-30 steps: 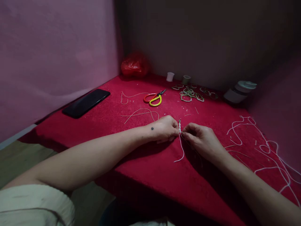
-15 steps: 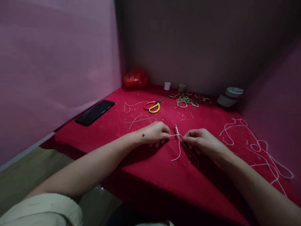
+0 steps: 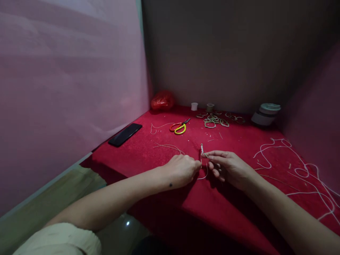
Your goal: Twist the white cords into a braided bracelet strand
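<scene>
- The counter, draped in deep-red cloth, lies beneath both sets of fingers.
- A loose tangle of thin white cord spreads to the right of the right fingers, well apart from them.
- The right hand has its forefinger and thumb clamped on a thin greenish strand; its other fingers hang apart.
- The left hand has its fingers curled together beside the hanging strands; whether they grip one, I cannot tell.
- Red-and-yellow-handled metal scissors lie beyond the left fingers.
- The short, narrow strip of knotted white cord stands just beyond both sets of fingers, its lower end at the right fingertips.
- Half a second ago the strands were drawn sideways between hands farther apart; now the hands have closed in, which suggests the sideways pull is over and the strands are being regathered.
</scene>
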Demonstrator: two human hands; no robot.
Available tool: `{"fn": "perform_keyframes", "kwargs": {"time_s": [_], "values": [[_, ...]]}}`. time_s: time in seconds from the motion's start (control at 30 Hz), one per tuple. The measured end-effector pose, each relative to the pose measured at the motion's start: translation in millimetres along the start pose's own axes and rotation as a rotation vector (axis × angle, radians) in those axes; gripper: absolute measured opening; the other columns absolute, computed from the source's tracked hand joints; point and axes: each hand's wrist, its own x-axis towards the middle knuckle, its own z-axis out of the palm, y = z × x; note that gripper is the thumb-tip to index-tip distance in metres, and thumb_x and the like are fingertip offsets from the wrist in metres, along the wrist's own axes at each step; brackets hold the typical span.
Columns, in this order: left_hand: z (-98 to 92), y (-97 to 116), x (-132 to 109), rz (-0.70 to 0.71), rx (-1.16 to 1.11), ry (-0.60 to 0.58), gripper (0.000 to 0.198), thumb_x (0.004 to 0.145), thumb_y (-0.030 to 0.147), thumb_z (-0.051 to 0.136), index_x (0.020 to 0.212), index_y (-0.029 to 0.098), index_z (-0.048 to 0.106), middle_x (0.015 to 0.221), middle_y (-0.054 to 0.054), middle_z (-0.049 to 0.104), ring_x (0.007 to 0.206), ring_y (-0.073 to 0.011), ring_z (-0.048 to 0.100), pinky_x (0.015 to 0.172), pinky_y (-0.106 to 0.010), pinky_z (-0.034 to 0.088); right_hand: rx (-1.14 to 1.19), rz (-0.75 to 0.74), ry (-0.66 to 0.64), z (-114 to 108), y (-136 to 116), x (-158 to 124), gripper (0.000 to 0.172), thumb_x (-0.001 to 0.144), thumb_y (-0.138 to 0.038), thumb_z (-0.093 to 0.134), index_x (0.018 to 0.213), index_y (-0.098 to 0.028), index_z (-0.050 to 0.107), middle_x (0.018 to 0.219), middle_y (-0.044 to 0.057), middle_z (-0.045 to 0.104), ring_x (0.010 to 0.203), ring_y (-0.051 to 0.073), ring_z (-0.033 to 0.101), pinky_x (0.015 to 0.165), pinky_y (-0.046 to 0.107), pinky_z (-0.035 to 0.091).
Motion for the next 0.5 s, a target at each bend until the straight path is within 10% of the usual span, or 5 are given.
{"fn": "perform_keyframes", "kwargs": {"time_s": [0.27,0.37,0.5], "values": [[-33.8,4,22,0.004,-0.434,-0.064,0.018,0.079,0.016,0.047,0.074,0.013,0.064,0.056,0.0,0.057,0.048,-0.0089,0.053,0.049,-0.02,0.039,-0.508,-0.446,0.047,8,18,6,0.018,0.073,-0.027,0.057,0.086,-0.016,0.063,0.059,-0.002,0.058,0.051,0.009,0.049,0.048,0.02,0.037],[-67.8,12,43,0.007,-0.642,-0.161,0.017,0.077,0.018,0.048,0.075,0.011,0.063,0.045,0.004,0.047,0.035,-0.0067,0.043,0.038,-0.019,0.034,-0.367,-0.334,0.13,8,16,7,0.019,0.076,-0.031,0.055,0.068,-0.016,0.06,0.043,-0.004,0.049,0.038,0.007,0.041,0.04,0.019,0.03],[-106.5,21,56,0.132,-1.038,0.251,0.023,0.081,0.022,0.049,0.099,0.012,0.059,0.068,-0.001,0.058,0.051,-0.0061,0.057,0.042,-0.014,0.039,0.15,-0.136,0.088,-1,8,10,0.015,0.074,-0.029,0.06,0.074,-0.015,0.06,0.048,-0.001,0.056,0.033,0.005,0.039,0.032,0.017,0.022]]}}
